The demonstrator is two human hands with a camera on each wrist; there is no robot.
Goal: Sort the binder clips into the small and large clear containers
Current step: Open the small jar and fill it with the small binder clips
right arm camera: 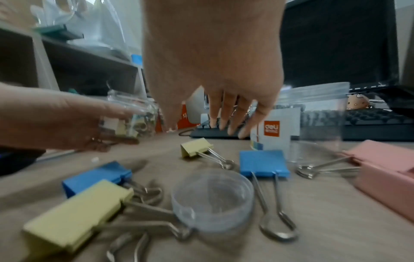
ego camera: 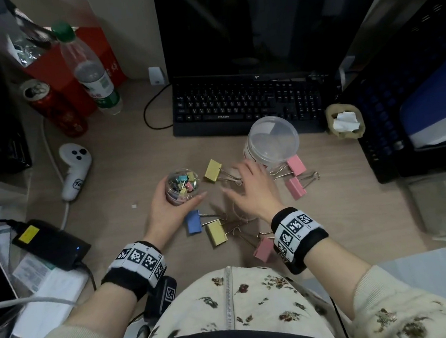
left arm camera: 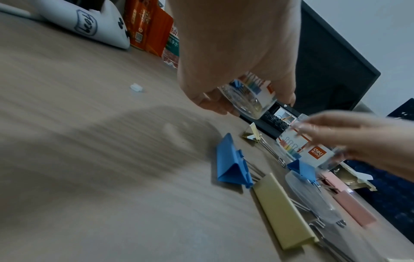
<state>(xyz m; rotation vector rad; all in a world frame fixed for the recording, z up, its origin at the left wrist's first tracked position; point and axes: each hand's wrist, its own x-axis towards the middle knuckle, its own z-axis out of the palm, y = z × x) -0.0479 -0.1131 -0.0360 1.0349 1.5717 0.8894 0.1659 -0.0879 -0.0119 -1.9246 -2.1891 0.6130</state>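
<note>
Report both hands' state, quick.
Left hand: grips the small container of small clips.
Right hand: open, fingers spread, holding nothing.

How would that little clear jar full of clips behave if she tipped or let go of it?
The small jar has no lid on, so tipping it would probably spill clips. Its round clear wall looks smooth, so it may slip or roll. The left hand wraps it fully, suggesting it is light.

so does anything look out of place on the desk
Mainly the loose clear lid lying among the large binder clips scattered on the desk, off its container. The left hand holds the small container, open-topped.
</note>
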